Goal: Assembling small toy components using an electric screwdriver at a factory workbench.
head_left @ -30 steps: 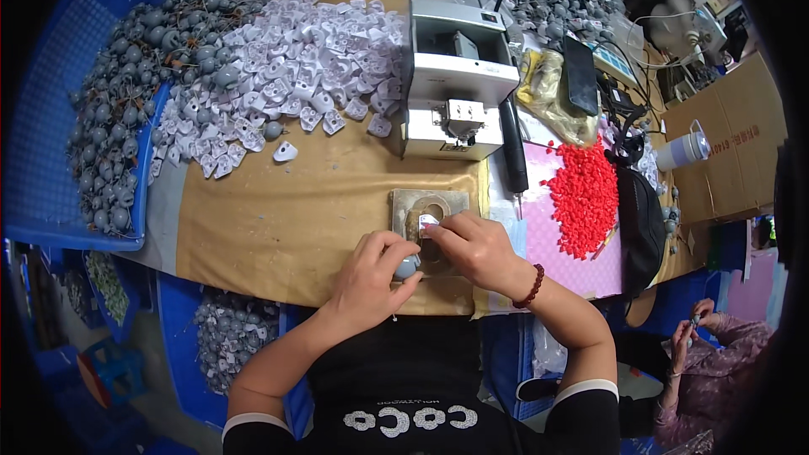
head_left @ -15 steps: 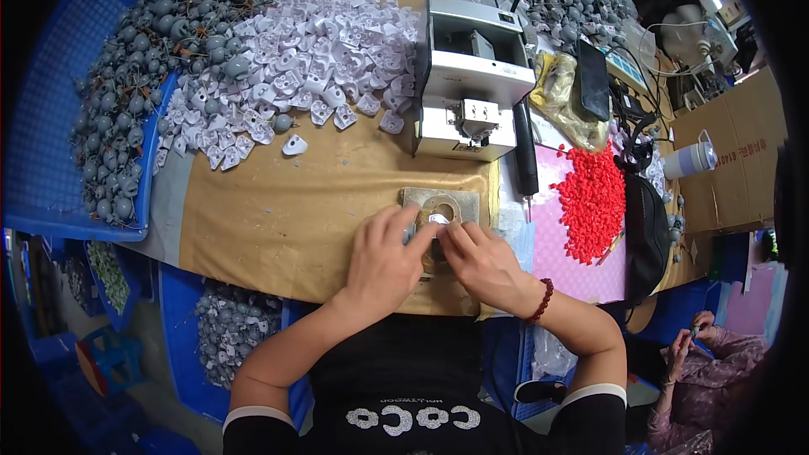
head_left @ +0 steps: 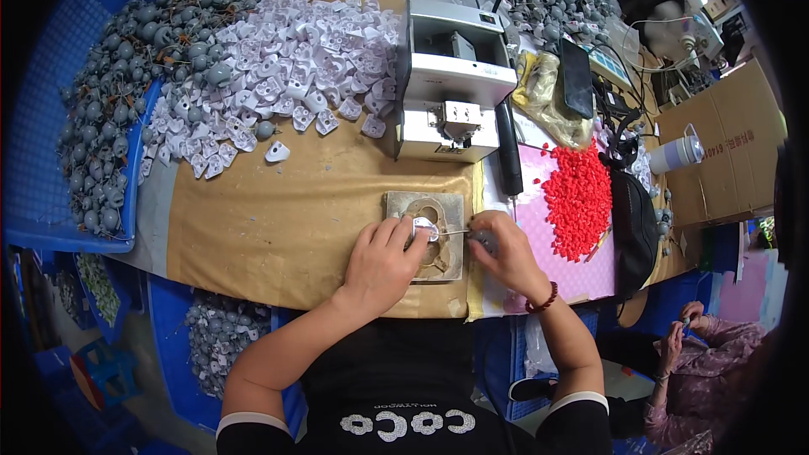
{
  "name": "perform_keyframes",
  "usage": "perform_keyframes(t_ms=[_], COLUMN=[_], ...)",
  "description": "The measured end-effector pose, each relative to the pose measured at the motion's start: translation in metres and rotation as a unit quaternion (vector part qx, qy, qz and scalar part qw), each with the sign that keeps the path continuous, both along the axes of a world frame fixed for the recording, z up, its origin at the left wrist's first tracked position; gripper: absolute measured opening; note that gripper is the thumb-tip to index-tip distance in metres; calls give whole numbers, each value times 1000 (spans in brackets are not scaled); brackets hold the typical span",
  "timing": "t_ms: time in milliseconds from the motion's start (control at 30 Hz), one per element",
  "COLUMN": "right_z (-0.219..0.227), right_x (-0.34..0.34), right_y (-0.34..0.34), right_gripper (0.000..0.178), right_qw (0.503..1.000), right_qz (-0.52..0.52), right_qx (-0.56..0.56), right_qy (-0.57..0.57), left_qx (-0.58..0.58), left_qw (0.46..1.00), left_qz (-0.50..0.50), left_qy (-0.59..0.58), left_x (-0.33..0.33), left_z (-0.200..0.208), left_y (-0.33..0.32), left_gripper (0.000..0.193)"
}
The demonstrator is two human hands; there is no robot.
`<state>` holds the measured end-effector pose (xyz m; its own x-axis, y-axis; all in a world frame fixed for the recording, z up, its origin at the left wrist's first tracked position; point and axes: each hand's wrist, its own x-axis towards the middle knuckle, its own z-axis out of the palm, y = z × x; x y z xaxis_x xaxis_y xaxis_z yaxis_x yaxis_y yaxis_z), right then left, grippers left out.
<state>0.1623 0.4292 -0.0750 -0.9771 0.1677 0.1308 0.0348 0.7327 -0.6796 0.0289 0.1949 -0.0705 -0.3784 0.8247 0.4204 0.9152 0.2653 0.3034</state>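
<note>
A square metal fixture (head_left: 455, 266) with a rounded recess lies on the cloth in front of me. My left hand (head_left: 381, 263) is on its left side, thumb and fingertips gripping a white plastic piece (head_left: 425, 228) over the recess. My right hand (head_left: 508, 254) is just right of the fixture, its fingers closed around a grey rounded part (head_left: 484, 241). A thin straight wire or cord (head_left: 454, 232) spans from the white piece to the right hand. Where it joins either part is too small to tell.
Beyond the fixture stands a white machine (head_left: 455, 76), with a black electric screwdriver (head_left: 509, 147) beside it. White pieces (head_left: 295, 50) are heaped behind, left of the machine. A blue crate (head_left: 126, 160) of grey parts is far left. Red pieces (head_left: 577, 202) lie right, near a black pouch (head_left: 632, 227).
My right hand has drawn away to the right from the white piece, and now shows a grey part with a thin line stretched between. My left hand stays at the fixture. The whole view has shifted slightly.
</note>
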Motion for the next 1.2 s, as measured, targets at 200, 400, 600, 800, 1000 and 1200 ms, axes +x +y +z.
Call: perform_keyframes(t_ms=[200, 400, 600, 800, 1000, 1200], right_z=[1, 15, 22, 7, 8, 8], right_x=[-21, -38, -48, -62, -58, -55], right_y=[3, -5, -10, -32, -42, -50], right_gripper=[15, 40, 31, 35, 41, 53], right_qw=[791, 713, 820, 990, 998, 997], right_qz=[-122, -23, -37, -37, -44, -76], right_qx=[-594, -700, -560, -129, 42, 34], right_qy=[-83, -35, -111, -44, 8, -1], left_qx=[-4, -8, 4, 32, 32, 42], left_qw=[1000, 1000, 1000, 998, 998, 992], left_qz=[-2, -4, -14, -33, -29, 10], left_qy=[-5, -24, -24, -39, -56, -119], left_x=[-1, -1, -3, -9, -10, -13], left_z=[1, -5, -6, -8, -2, 19], left_y=[-1, -3, -5, -7, -7, 13], left_gripper=[37, 48, 45, 37, 31, 32])
